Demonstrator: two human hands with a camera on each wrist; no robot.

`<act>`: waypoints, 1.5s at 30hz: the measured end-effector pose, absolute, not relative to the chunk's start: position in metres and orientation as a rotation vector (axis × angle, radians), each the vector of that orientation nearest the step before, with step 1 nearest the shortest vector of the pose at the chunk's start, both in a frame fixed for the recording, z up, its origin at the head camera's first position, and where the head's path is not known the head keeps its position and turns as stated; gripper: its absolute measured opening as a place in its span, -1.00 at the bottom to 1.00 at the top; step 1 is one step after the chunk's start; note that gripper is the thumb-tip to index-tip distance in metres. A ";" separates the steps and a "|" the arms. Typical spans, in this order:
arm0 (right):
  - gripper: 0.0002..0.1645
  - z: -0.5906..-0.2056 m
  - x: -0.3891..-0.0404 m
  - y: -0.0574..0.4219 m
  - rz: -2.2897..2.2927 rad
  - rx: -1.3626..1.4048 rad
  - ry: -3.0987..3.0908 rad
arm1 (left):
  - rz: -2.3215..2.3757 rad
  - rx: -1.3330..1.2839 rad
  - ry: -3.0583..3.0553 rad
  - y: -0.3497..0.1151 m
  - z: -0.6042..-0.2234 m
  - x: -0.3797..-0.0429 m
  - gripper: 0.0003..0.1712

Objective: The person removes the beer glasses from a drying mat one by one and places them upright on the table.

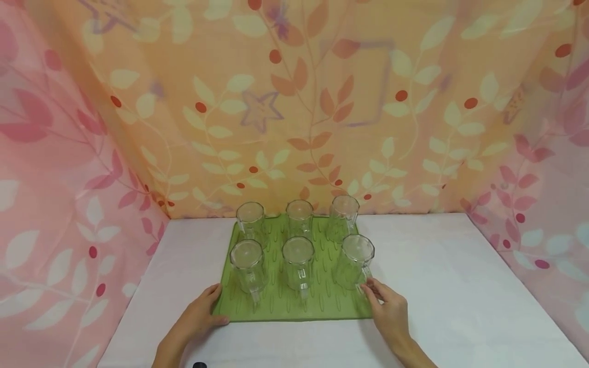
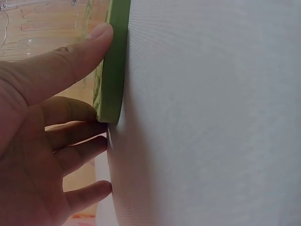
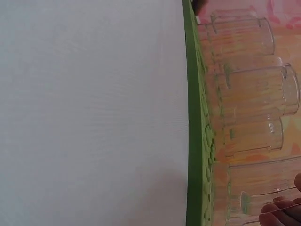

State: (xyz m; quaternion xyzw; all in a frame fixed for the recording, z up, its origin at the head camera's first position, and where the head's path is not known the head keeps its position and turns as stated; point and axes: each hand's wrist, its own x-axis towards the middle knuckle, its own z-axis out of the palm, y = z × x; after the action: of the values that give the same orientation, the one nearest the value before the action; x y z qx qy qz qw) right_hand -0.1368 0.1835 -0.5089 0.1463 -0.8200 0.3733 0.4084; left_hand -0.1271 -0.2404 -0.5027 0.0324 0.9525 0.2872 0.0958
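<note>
Clear glass mugs stand bases up in two rows of three on a green ribbed drying mat (image 1: pixel 322 306). With thumb and fingers, my right hand (image 1: pixel 390 312) pinches the handle of the front right mug (image 1: pixel 358 260); its fingertips (image 3: pixel 275 214) show at the lower right of the right wrist view. At the mat's front left corner, my left hand (image 1: pixel 198 314) spreads its thumb along the front edge and its fingers by the left side. In the left wrist view the thumb (image 2: pixel 84 52) lies against the mat's edge and the other fingertips reach the white tablecloth.
A front middle mug (image 1: pixel 298 260) and front left mug (image 1: pixel 247 263) have handles toward me. Three more, including the back right mug (image 1: pixel 344 214), stand behind. White cloth (image 1: pixel 437 286) covers the table. Patterned fabric (image 1: pixel 294 128) hangs behind and at both sides. A small black object (image 1: pixel 200 365) shows at the bottom edge.
</note>
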 end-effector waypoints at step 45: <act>-0.65 -0.457 -0.149 0.215 0.586 0.676 -2.139 | 0.806 -0.002 2.790 -0.236 -0.495 -0.128 0.07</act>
State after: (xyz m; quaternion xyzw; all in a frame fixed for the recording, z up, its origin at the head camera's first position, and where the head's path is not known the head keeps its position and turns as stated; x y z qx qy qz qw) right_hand -0.1489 0.2150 -0.4567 0.2673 -0.8455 0.2317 0.4000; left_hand -0.1280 -0.2359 -0.4954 -0.0005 0.9539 0.2757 0.1184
